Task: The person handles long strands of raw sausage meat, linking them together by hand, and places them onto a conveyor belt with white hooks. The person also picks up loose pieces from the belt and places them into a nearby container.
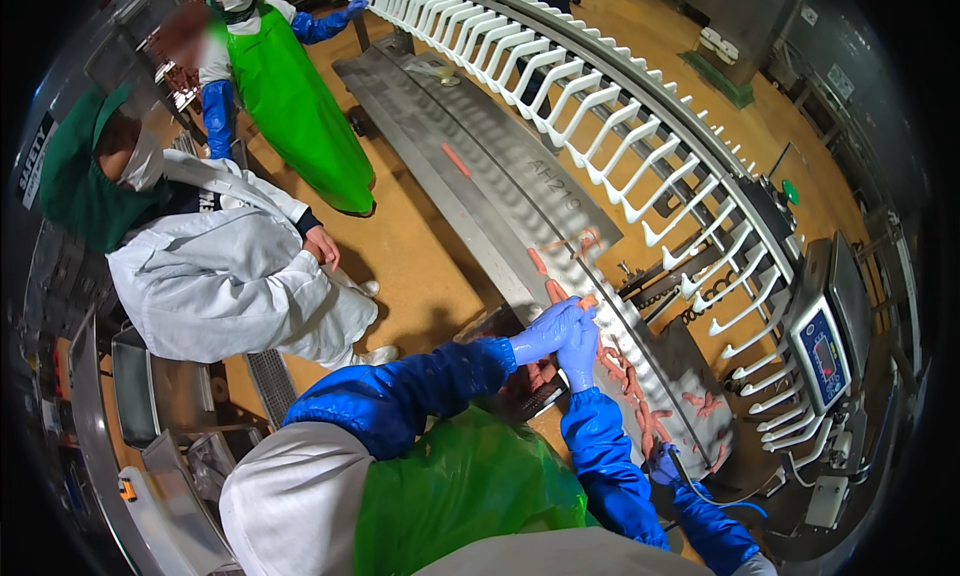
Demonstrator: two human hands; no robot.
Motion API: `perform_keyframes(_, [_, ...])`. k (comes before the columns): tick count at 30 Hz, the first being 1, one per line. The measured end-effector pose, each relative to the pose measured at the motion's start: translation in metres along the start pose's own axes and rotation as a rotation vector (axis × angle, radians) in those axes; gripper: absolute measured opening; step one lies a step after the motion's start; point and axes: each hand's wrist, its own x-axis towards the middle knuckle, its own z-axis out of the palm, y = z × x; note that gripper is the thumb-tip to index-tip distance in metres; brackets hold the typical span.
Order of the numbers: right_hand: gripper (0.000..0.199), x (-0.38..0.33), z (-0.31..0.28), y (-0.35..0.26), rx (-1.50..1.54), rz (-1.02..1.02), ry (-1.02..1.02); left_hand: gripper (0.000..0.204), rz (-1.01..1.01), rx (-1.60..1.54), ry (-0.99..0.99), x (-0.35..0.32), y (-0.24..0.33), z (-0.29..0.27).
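Observation:
Both of my hands, in thin pale-blue gloves and blue sleeves, meet over the near edge of a long steel table (480, 191). My left hand (545, 332) and my right hand (578, 351) are closed together round a sausage link (588, 302), whose pinkish end shows at the fingertips. Most of that link is hidden by the fingers. Beyond my hands, a loose link (538, 261) lies on the steel. To the right, a string of linked sausages (632, 376) runs along the table towards a co-worker's gloved hand (663, 466).
White hooks (600, 136) on a curved overhead rail line the table's far side. A scale with a display (823, 358) stands at the right. One person in a white coat (230, 276) stands at left; another in a green apron (290, 101) is farther back. Grey bins (135, 381) sit at lower left.

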Motion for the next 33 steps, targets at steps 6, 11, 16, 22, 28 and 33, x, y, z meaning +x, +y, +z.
perform_keyframes(6, [0.028, -0.005, -0.003, -0.014, 0.059, -0.014, -0.098, 0.037, -0.068, -0.119, 0.088, -0.018, 0.031, 0.008])
perform_keyframes(11, [0.029, 0.0, 0.007, -0.029, 0.13, -0.157, -0.097, 0.024, 0.05, -0.453, 0.135, 0.001, 0.007, -0.033])
perform_keyframes(16, [0.021, 0.006, 0.004, -0.028, -0.014, -0.39, -0.114, 0.022, -0.087, -0.499, 0.242, -0.011, 0.069, -0.007])
perform_keyframes(22, [0.008, -0.004, 0.013, -0.003, 0.023, -0.615, -0.01, 0.028, -0.191, -0.564, 0.35, -0.021, 0.068, -0.016])
perform_keyframes(28, [0.011, -0.017, 0.018, 0.016, 0.113, -0.407, -0.069, 0.028, -0.246, -0.617, 0.372, -0.031, 0.106, -0.014])
perform_keyframes(33, [0.01, -0.023, 0.025, 0.066, 0.098, -0.203, -0.109, 0.025, -0.217, -0.615, 0.225, -0.01, 0.109, -0.036])
